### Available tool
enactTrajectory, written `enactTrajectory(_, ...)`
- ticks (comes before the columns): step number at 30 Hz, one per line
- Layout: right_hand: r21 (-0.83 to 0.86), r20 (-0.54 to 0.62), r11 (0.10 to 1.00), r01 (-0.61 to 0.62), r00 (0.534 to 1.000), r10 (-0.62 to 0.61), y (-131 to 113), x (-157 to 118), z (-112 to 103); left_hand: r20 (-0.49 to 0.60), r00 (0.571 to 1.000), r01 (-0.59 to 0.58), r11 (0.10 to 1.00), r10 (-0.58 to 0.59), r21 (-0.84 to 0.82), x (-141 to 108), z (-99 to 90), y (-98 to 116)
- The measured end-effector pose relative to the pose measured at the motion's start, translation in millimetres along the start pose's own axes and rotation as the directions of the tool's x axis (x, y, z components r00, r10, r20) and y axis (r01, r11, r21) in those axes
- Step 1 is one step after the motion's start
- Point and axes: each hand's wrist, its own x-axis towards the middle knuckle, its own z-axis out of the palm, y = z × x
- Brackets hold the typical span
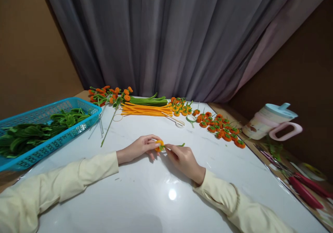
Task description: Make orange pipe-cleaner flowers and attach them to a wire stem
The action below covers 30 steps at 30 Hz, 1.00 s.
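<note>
Near the middle of the white tabletop, my left hand (145, 147) is closed around a small yellow-orange pipe-cleaner ball (159, 145) with a green top. My right hand (183, 158) meets it from the right, thumb and forefinger pinching a green pipe cleaner (181, 145) at the ball's green top. One end of that green piece sticks out behind the right fingers; the rest is hidden by them. Beyond my hands lie a bundle of orange pipe cleaners (145, 110) and a bundle of green ones (148, 101).
A blue basket (65, 130) of green leaf pieces stands left. Orange pieces on stems (114, 94) lie behind it. Scissors (179, 123), a green tape roll (191, 118) and rows of finished-looking orange balls (220, 125) lie beyond. A lidded cup (267, 122) and red-handled pliers (305, 191) are right.
</note>
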Motion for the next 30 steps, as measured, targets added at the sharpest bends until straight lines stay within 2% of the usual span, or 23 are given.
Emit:
enactTrajectory(4, 0.013, -0.063, 1.000, -0.004, 0.998, 0.005, 6, 8, -14, -0.025, 1.000, 0.015, 0.998, -0.017, -0.055, 1, -1.1, 2)
enactTrajectory(6, -0.083, -0.021, 0.990, -0.116, 0.993, 0.115, 19, 22, -23, -0.052, 0.998, 0.025, 0.994, -0.030, -0.106, 2, -1.6, 4)
enactTrajectory(7, -0.177, 0.039, 0.961, -0.214, 0.974, 0.224, 29, 32, -27, -0.062, 0.997, 0.026, 0.991, -0.035, -0.130, 2, -1.9, 4)
enactTrajectory(8, -0.293, 0.130, 0.913, -0.284, 0.934, 0.332, 40, 42, -29, -0.068, 0.997, 0.027, 0.988, -0.038, -0.151, 2, -2.4, 5)
enactTrajectory(9, -0.331, 0.169, 0.897, -0.293, 0.917, 0.362, 52, 54, -29, -0.072, 0.997, 0.025, 0.985, -0.038, -0.170, 2, -2.9, 6)
enactTrajectory(13, -0.395, 0.303, 0.883, -0.252, 0.872, 0.384, 98, 94, -11, -0.053, 0.998, 0.012, 0.974, -0.024, -0.225, 1, -5.6, 5)
enactTrajectory(16, -0.411, 0.397, 0.883, -0.226, 0.828, 0.396, 114, 110, 14, -0.038, 0.999, 0.015, 0.967, -0.026, -0.253, 0, -7.0, 3)
enactTrajectory(19, -0.417, 0.438, 0.884, -0.211, 0.806, 0.399, 115, 118, 29, -0.037, 0.999, 0.016, 0.966, -0.026, -0.257, 1, -7.1, 2)
enactTrajectory(22, -0.397, 0.461, 0.896, -0.199, 0.801, 0.382, 111, 124, 24, -0.043, 0.999, 0.015, 0.968, -0.026, -0.249, 1, -6.5, 3)
enactTrajectory(27, -0.334, 0.443, 0.913, -0.234, 0.816, 0.372, 96, 130, -22, -0.071, 0.996, 0.031, 0.955, -0.055, -0.293, 0, -5.4, 6)
enactTrajectory(29, -0.268, 0.490, 0.929, -0.255, 0.795, 0.359, 81, 124, -41, -0.083, 0.994, 0.046, 0.951, -0.074, -0.304, 1, -5.3, 5)
enactTrajectory(30, -0.197, 0.542, 0.940, -0.278, 0.768, 0.340, 72, 118, -49, -0.088, 0.993, 0.051, 0.951, -0.081, -0.305, 1, -5.2, 4)
